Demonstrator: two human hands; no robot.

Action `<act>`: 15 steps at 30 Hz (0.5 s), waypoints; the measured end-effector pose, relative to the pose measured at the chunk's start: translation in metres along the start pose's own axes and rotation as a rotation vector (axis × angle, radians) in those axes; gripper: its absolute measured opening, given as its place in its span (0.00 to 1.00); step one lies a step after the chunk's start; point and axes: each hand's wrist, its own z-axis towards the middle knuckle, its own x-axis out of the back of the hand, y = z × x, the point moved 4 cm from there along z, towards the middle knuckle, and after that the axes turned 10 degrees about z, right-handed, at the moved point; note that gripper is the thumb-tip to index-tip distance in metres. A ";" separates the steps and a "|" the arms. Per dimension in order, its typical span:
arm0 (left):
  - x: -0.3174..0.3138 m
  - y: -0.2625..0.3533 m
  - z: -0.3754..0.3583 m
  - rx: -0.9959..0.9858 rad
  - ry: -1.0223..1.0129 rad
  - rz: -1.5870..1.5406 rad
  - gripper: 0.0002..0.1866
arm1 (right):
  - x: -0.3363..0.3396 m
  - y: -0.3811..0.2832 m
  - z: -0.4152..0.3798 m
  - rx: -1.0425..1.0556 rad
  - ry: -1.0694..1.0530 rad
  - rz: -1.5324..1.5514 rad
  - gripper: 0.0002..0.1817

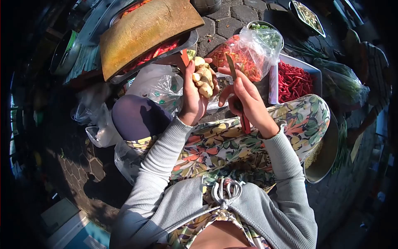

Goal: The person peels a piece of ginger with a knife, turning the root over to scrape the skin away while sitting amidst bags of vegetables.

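Nearest the camera are two grey ribbed sleeves over a flower-print lap. The left hand point(192, 99) is closed around one knobbly piece of ginger point(203, 77), fingers wrapped behind it, thumb at its left edge, holding it upright above the knees. Just beside it the right hand point(248, 103) is clamped on one knife point(237, 93); its reddish handle shows below the palm and the blade points up toward the ginger, tip close to it but apart. The two hands are near each other without touching.

Under the left hand lie several crumpled clear plastic bags point(157, 87). At the right knee sits one round metal bowl point(325, 159), partly hidden by the leg.

Beyond the hands, one clear bag of red and orange chillies point(244, 56) stands on the paving stones. Right of it is one white tray of red chillies point(295, 81), and behind the bag one bowl of green vegetables point(267, 33). Farther left, one wooden chopping board point(145, 31) lies across a metal tray point(188, 41) of red chillies, covering most of them.
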 end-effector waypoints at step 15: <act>0.004 0.004 -0.007 0.116 -0.043 0.079 0.24 | -0.029 -0.015 -0.015 0.481 -0.180 -1.151 0.36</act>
